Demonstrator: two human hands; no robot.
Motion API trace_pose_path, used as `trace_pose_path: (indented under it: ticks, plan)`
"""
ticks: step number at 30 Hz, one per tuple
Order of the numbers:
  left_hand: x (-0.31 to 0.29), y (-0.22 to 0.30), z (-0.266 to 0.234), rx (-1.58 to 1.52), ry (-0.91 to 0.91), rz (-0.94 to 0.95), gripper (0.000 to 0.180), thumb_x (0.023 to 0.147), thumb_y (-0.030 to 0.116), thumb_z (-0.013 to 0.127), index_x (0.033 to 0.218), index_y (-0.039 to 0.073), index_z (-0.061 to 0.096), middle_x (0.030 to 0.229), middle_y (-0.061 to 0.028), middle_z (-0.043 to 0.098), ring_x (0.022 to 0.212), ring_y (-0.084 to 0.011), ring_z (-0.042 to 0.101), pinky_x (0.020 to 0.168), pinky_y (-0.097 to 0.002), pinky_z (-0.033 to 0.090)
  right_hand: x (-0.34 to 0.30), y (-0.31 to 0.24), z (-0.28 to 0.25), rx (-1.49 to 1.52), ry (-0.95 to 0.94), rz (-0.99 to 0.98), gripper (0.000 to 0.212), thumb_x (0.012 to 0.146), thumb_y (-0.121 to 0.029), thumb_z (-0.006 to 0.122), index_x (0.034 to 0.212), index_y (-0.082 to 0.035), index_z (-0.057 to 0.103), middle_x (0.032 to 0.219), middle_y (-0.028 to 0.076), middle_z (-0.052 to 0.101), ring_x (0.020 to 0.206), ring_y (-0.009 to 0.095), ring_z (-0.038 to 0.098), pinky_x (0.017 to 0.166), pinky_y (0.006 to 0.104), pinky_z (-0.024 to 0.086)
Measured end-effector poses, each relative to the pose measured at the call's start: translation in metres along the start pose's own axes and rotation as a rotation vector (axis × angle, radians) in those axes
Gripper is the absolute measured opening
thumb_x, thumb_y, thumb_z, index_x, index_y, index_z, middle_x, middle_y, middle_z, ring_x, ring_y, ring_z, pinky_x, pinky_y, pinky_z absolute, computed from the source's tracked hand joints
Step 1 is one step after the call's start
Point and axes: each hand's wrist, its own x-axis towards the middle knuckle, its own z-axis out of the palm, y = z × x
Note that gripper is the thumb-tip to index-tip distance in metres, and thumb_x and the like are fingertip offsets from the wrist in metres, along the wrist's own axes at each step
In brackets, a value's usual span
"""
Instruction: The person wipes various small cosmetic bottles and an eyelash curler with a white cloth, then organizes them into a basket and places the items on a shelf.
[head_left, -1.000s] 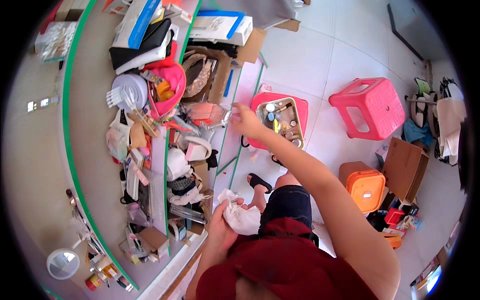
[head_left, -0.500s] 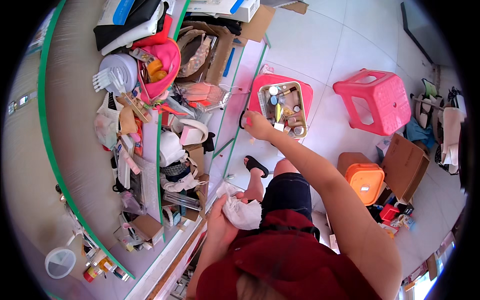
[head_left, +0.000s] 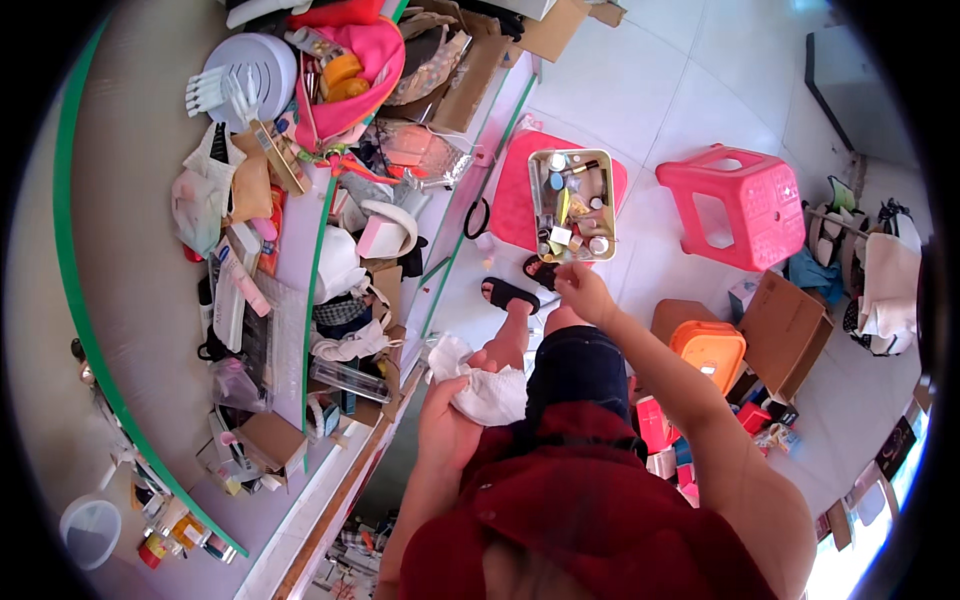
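Observation:
In my left hand (head_left: 450, 418) is a crumpled white cloth or tissue (head_left: 490, 392), held in front of my dark shorts. My right hand (head_left: 585, 292) is just below the near edge of a cream rectangular tray (head_left: 612, 205), its fingers curled together; what they hold, if anything, is hidden. Small bottles, jars and tubes fill the tray, among them a white-capped jar (head_left: 598, 245) and a yellow-green tube (head_left: 563, 207). The tray sits on a pink stool (head_left: 513, 190). A black ring-shaped band (head_left: 477, 218) lies left of that stool, by the shelf edge.
Crowded green-edged shelves (head_left: 318, 250) run along my left. A second pink stool (head_left: 745, 205) stands right of the tray. Nearer on the right are an orange-lidded bucket (head_left: 708, 352) and an open cardboard box (head_left: 783, 325). My sandalled feet (head_left: 512, 297) are below the tray.
My right hand has moved from beside the black band, rightward and nearer to me, to below the tray. My left hand still holds the white cloth. The view has shifted slightly.

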Motion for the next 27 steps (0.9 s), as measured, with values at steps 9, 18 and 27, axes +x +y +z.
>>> trace_pose_path:
  ticks: [9,18,27]
  plan:
    - [0.030,0.027,-0.047,-0.018,-0.166,-0.119,0.039,0.086,0.013,0.050,0.119,-0.007,0.049,0.109,-0.0161,0.061,0.107,-0.0264,0.057,0.100,-0.0415,0.041,-0.062,-0.029,0.022,-0.081,0.052,0.107,0.028,0.085,-0.017,0.060,0.105,0.001,0.057,0.092,0.012,0.065,0.081,0.020,0.063,0.075,0.0321,0.051]
    - [0.051,0.032,-0.061,-0.097,-0.095,-0.106,0.032,0.089,0.022,0.049,0.106,-0.004,0.055,0.097,-0.0122,0.062,0.097,-0.0240,0.058,0.092,-0.0400,0.045,-0.072,-0.044,-0.006,-0.004,0.070,0.067,0.031,0.085,-0.019,0.060,0.108,0.001,0.057,0.094,0.011,0.065,0.080,0.016,0.062,0.074,0.0288,0.049]
    - [0.109,-0.052,0.021,-0.091,-0.032,-0.092,0.026,0.091,0.031,0.052,0.099,0.007,0.057,0.083,-0.0076,0.060,0.080,-0.0184,0.059,0.077,-0.0354,0.050,-0.037,-0.035,-0.141,-0.122,0.052,-0.031,0.027,0.087,-0.018,0.060,0.108,-0.002,0.057,0.096,0.009,0.064,0.081,0.017,0.064,0.074,0.0294,0.050]
